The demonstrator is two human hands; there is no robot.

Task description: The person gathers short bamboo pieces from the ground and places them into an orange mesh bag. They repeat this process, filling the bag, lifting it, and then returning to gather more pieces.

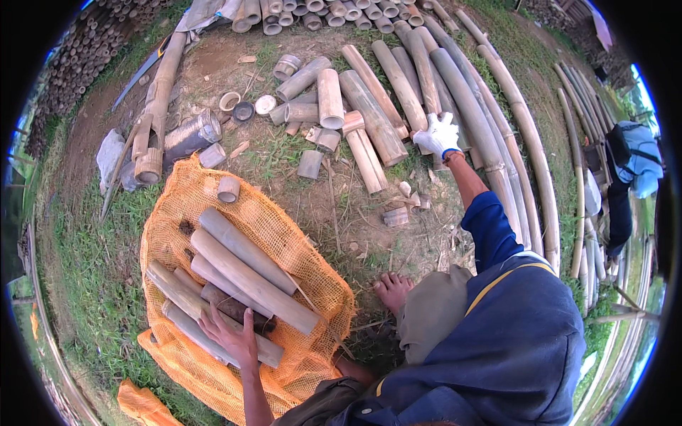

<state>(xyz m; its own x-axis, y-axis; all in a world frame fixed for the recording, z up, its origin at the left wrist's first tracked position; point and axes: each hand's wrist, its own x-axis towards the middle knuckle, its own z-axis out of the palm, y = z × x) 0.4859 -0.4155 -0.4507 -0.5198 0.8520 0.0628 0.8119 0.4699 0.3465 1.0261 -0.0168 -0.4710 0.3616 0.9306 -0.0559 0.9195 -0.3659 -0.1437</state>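
My bare left hand (229,337) lies with fingers spread on cut bamboo lengths, beside a dark brown piece (231,302). These lengths, such as a long pale one (252,280), rest on an orange mesh sack (177,206) spread on the grass. Out to the right, my right hand (438,133) wears a white glove. Its fingers look apart and touch the near ends of bamboo lengths; a pale bamboo length (425,78) runs away from it. Left of the glove lie a thick bamboo length (373,117) and a split-looking one (367,160).
A handsaw (142,77) leans by an upright bamboo post (165,78) at left. Short bamboo rings (286,67) and offcuts (396,216) litter the ground. Long poles (522,128) lie along the right. Bamboo is stacked at the back (312,20). Another person (632,167) is at far right.
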